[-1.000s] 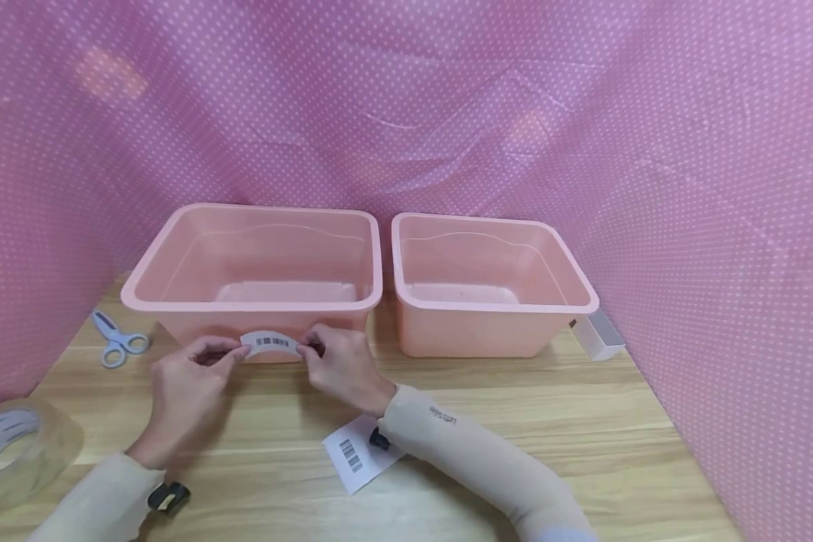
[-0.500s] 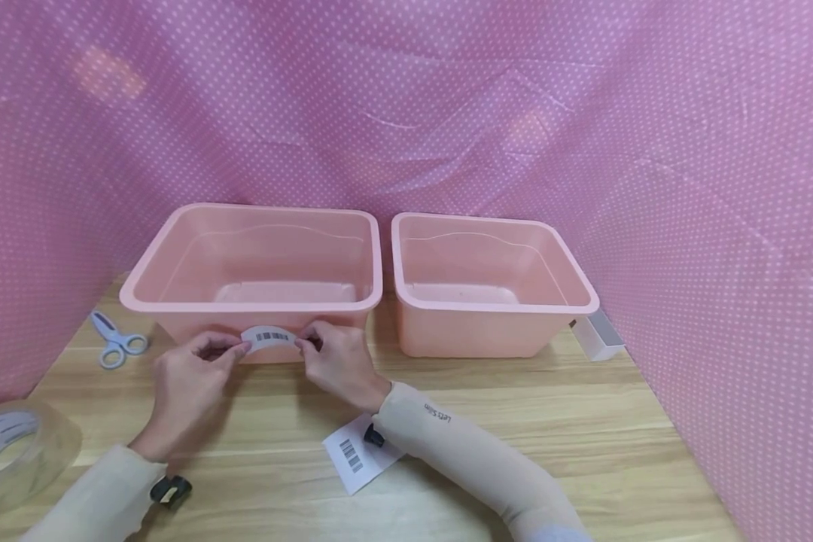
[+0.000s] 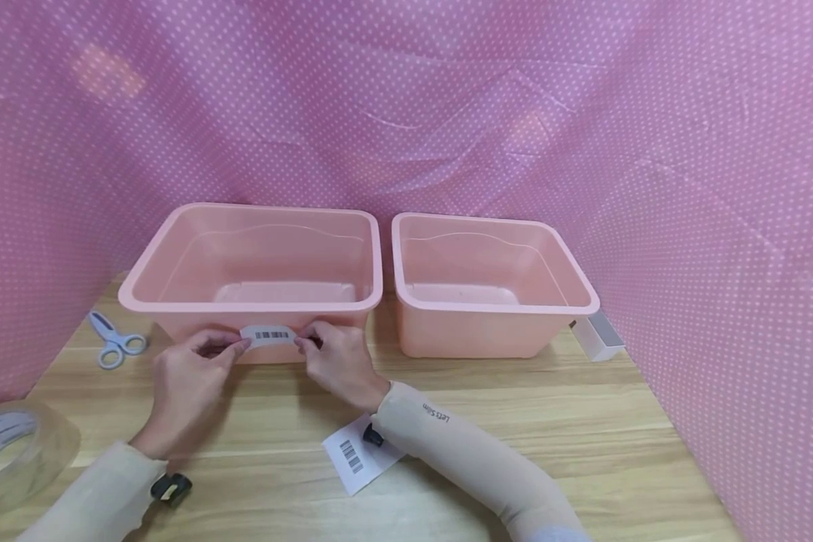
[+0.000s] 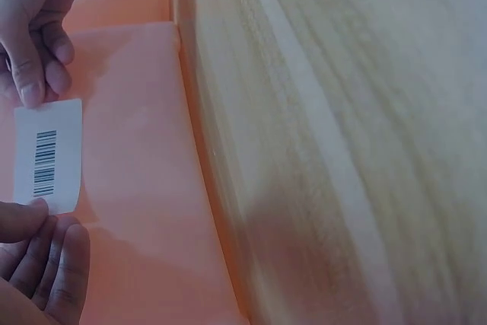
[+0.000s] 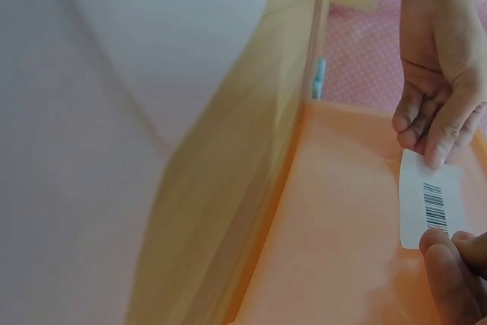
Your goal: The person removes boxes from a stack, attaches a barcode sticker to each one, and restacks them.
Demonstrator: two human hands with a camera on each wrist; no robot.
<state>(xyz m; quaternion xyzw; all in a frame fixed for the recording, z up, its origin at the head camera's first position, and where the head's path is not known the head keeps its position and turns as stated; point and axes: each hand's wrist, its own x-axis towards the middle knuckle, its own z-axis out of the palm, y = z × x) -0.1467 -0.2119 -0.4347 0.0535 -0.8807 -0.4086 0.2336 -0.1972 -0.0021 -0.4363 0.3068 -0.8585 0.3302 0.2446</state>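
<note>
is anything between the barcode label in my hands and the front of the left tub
Nothing visible: the label, pinched by left hand and right hand, is right before the tub's front; contact is unclear.

Tabletop: I see pale wood-grain boards, the left and right edges slanting apart toward my side.
Left bin: a pink open-topped tub set toward the far edge, on the left half.
Right bin: a matching tub just beside it, right of centre, upright like the first.
Scissors: a pale blue pair near the left edge, blades toward the far left corner.
Tape: a wide clear roll along the left edge, toward the near left corner.
Paper: a white barcode slip toward the near edge, partly hidden from me.
Box: a small white one by the right edge.
</note>
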